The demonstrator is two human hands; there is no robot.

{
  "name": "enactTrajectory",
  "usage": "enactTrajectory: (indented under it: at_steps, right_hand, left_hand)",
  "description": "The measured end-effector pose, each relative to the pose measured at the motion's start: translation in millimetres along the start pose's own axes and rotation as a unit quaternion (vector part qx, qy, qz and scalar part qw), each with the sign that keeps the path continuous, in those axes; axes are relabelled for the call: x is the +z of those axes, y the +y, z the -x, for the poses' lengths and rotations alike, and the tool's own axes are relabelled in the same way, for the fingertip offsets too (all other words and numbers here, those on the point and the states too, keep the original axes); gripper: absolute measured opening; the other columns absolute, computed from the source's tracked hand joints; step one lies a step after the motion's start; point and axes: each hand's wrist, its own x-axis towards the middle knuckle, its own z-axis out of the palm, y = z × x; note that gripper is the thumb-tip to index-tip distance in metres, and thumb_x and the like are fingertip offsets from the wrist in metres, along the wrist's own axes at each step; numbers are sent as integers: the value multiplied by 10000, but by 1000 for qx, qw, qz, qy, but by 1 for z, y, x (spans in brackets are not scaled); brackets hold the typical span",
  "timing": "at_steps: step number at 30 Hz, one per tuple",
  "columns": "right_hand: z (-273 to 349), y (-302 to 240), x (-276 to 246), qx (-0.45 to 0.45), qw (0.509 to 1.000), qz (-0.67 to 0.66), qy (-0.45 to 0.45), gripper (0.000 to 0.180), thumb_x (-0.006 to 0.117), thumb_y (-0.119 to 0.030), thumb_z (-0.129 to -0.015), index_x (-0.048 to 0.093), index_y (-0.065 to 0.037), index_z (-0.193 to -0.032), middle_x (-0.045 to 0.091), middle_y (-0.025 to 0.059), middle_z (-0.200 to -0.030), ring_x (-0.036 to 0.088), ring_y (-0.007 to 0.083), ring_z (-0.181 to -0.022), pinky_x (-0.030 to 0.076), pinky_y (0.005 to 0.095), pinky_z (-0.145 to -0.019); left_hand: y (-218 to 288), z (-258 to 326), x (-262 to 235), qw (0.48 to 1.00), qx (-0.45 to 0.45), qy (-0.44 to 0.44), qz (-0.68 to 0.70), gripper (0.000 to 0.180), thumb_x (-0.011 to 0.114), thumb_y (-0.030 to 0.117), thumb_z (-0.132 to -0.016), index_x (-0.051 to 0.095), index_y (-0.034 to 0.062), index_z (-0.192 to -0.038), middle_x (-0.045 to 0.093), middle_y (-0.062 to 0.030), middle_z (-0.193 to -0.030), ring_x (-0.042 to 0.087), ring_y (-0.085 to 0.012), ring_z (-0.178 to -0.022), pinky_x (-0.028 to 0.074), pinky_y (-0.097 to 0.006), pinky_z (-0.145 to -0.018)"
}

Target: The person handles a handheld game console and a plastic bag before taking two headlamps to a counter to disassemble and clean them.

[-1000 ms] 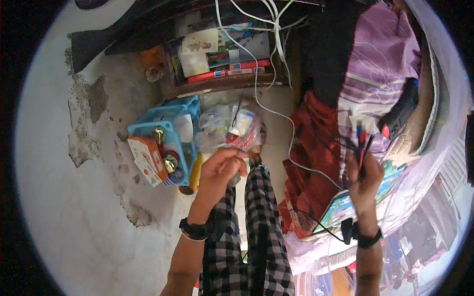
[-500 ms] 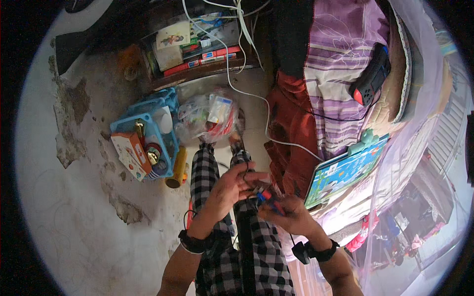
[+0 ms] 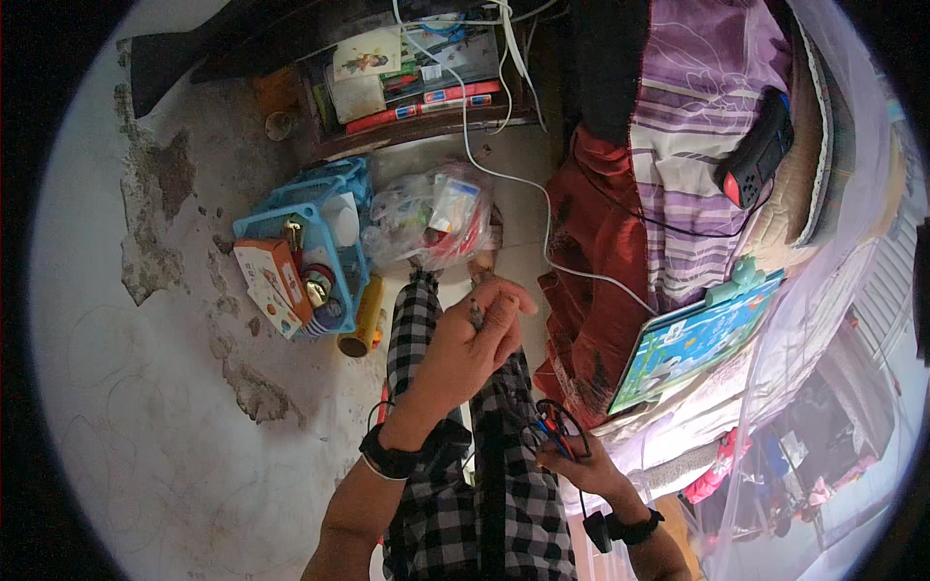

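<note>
Left hand point(image 3: 475, 339) is pinching a small dark slender object point(image 3: 477, 313), grip closed, long axis roughly upright. Right hand point(image 3: 572, 463) is clutching a bundle of thin black, red and blue wires point(image 3: 550, 426), lying below-right of the left grip, near it.

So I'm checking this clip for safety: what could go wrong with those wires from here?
The right hand holds a loose bundle of thin wires low over the lap; they could tangle or slip from it. The left hand pinches something too small to identify, which might drop among the clutter on the floor. A white cable trails across the floor near the feet and could snag.
</note>
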Motion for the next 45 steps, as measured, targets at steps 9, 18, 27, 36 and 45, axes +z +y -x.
enactTrajectory:
  at_steps: [9,18,27,36,45]
  right_hand:
    - [-3,14,0,4,1000,-19,17,156,605,-180,-816,590,-26,-803,479,-45,-614,411,48,-571,333,229,-493]
    - [-8,25,1,-3,999,-33,26,169,608,-190,-811,602,-21,-809,497,-36,-625,421,56,-579,344,229,-505]
    - [-11,16,2,-1,999,-32,20,170,608,-198,-815,617,-36,-865,513,-43,-648,431,49,-595,360,224,-525]
    - [-51,-37,14,-15,987,-159,-29,129,557,-144,-850,608,-42,-911,554,-43,-713,429,28,-589,350,190,-518]
    - [-166,-111,19,-48,996,4,77,244,544,-250,-859,572,-33,-751,451,-40,-545,388,37,-515,331,238,-445]
  left_hand:
    - [6,3,4,993,67,-40,-87,253,355,233,-945,522,44,-942,367,11,-517,322,-58,-444,264,-211,-437]
    - [2,4,5,980,107,-40,-166,199,390,172,-932,532,38,-971,384,-5,-520,351,-81,-457,286,-230,-447]
    - [-12,2,1,980,91,-11,-177,199,381,181,-937,525,48,-970,415,-1,-548,314,-80,-440,276,-223,-440]
    - [-102,42,-35,961,-195,-196,11,380,299,361,-947,516,69,-1055,403,20,-550,334,-83,-476,311,-235,-453]
    - [-119,43,-69,955,-136,-17,265,428,383,478,-890,451,74,-767,374,28,-631,299,-68,-531,280,-203,-478]
